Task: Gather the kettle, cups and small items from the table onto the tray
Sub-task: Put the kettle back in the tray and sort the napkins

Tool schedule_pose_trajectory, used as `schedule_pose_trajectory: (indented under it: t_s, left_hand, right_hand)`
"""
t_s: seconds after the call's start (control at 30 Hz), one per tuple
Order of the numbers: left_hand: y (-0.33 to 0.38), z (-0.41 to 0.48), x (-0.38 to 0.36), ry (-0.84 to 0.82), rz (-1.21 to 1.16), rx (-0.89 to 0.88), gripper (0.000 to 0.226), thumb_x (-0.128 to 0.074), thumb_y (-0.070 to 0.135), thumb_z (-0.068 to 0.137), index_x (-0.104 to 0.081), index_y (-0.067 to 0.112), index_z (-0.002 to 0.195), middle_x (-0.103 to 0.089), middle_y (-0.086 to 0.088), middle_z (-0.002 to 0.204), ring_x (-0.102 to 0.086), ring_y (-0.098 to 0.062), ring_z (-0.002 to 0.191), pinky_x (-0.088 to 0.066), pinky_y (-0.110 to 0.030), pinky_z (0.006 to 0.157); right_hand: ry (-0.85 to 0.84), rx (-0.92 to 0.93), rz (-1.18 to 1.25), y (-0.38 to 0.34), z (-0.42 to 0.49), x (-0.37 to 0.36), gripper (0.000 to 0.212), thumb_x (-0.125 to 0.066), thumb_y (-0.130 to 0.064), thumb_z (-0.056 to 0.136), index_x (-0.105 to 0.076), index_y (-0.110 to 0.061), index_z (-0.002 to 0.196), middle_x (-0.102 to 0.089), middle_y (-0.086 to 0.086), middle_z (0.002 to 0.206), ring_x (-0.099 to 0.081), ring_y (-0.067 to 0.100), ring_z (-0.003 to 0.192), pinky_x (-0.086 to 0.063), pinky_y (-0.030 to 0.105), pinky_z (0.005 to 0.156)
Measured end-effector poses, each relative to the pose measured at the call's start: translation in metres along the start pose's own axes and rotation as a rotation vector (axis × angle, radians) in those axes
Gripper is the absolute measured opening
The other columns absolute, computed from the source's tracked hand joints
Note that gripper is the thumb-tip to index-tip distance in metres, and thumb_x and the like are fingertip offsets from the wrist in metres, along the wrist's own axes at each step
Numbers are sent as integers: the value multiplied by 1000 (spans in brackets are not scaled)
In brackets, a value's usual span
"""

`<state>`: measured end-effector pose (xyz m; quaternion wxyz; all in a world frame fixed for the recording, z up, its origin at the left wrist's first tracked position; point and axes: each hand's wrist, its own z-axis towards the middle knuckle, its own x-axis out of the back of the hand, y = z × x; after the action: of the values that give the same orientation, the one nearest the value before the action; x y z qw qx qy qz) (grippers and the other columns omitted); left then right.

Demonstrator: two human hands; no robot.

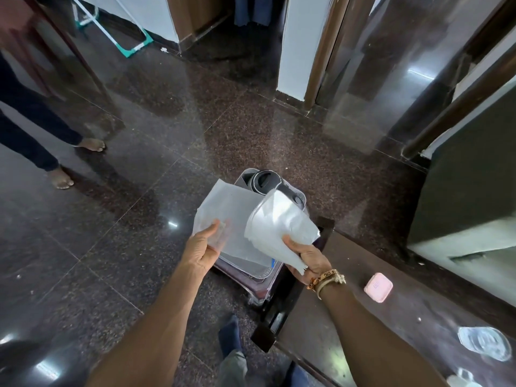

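Note:
A clear plastic tray [261, 275] rests on a dark stool at the end of the table [349, 275]. At the tray's far end stands the black and silver kettle [265, 183]. My left hand [202, 248] pinches a flat white sheet of paper [226, 210] over the tray. A bunched stack of white paper [279, 224] is gripped by my right hand [305, 259], partly hiding the kettle. On the table lie a small pink case [378, 287] and an upturned clear glass cup [484, 343]; another clear item [463, 378] shows at the bottom edge.
Dark polished granite floor [139, 205] spreads to the left and ahead. Another person's bare feet [90, 145] stand at the far left. My own foot [230, 333] is beside the stool. A dark cabinet [460, 177] and door frames line the right.

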<state>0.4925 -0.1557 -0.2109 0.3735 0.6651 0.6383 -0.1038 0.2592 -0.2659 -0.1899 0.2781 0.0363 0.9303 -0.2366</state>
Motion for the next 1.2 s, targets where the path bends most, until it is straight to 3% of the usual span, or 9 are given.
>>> schedule_pose_trajectory:
  t_s: [0.1, 0.23, 0.37, 0.57, 0.67, 0.77, 0.97, 1.07, 1.2]
  left_hand:
    - [0, 0, 4, 0, 47, 35, 34, -74, -5, 79, -66, 3, 111, -69, -18, 123, -72, -27, 105, -62, -37, 72]
    - [0, 2, 8, 127, 356, -72, 52, -84, 3, 72, -64, 6, 120, -74, -14, 115, -71, -30, 107, -62, -45, 80]
    - [-4, 19, 23, 373, 802, -249, 33, -85, 17, 77, -69, 9, 105, -76, -12, 101, -73, -24, 85, -58, -32, 66]
    - [-7, 36, 37, 389, 1281, -383, 19, -76, 25, 84, -71, 13, 98, -73, -2, 87, -71, -26, 87, -48, -25, 60]
    - [-2, 48, 33, 354, 1511, -409, 37, -68, 19, 89, -64, 10, 125, -71, -9, 115, -68, -29, 105, -56, -38, 87]
    - [4, 63, 30, 284, 1659, -464, 53, -65, 7, 89, -51, 10, 140, -64, -11, 133, -62, -29, 121, -48, -42, 106]
    - [5, 86, 41, 96, 2070, -553, 67, -54, 0, 91, -36, 21, 152, -64, -17, 111, -64, -35, 101, -54, -44, 86]
    - [1, 94, 48, -1, 2306, -439, 59, -47, 8, 99, -32, 24, 154, -53, -11, 136, -57, -28, 117, -50, -40, 98]
    - [-6, 103, 49, -11, 2468, -445, 52, -47, 10, 98, -38, 20, 148, -48, -12, 137, -52, -33, 119, -51, -42, 97]
  right_hand:
    - [-2, -13, -51, 0, 7, -6, 38, -71, -4, 82, -65, -1, 119, -74, 15, 109, -74, 29, 93, -62, 35, 67]
    - [144, 75, -214, 6, 19, -9, 38, -74, 5, 81, -65, 7, 118, -69, 23, 118, -69, 36, 99, -62, 43, 75]
    - [281, 120, -426, 12, 33, 0, 22, -80, 4, 78, -70, 3, 97, -71, 25, 112, -70, 37, 96, -58, 52, 87]
    - [331, 131, -517, 25, 51, 8, 36, -79, 4, 78, -66, 12, 111, -71, 25, 111, -69, 41, 102, -55, 55, 93]
    - [363, 143, -525, 30, 64, 8, 29, -78, 5, 79, -68, 9, 106, -72, 23, 108, -71, 38, 95, -57, 51, 89]
    - [399, 152, -555, 36, 80, 6, 21, -77, 4, 80, -69, 2, 99, -73, 21, 103, -70, 30, 84, -59, 44, 81]
    - [515, 98, -707, 45, 107, 2, 33, -79, -7, 77, -70, 6, 105, -73, 13, 93, -71, 30, 87, -60, 45, 83]
    - [563, 53, -819, 47, 117, 0, 35, -79, -13, 76, -70, 3, 106, -73, 18, 102, -71, 34, 96, -59, 47, 88]
    - [653, 27, -926, 46, 125, -4, 31, -77, -19, 78, -68, -2, 102, -72, 14, 105, -69, 32, 99, -58, 42, 90]
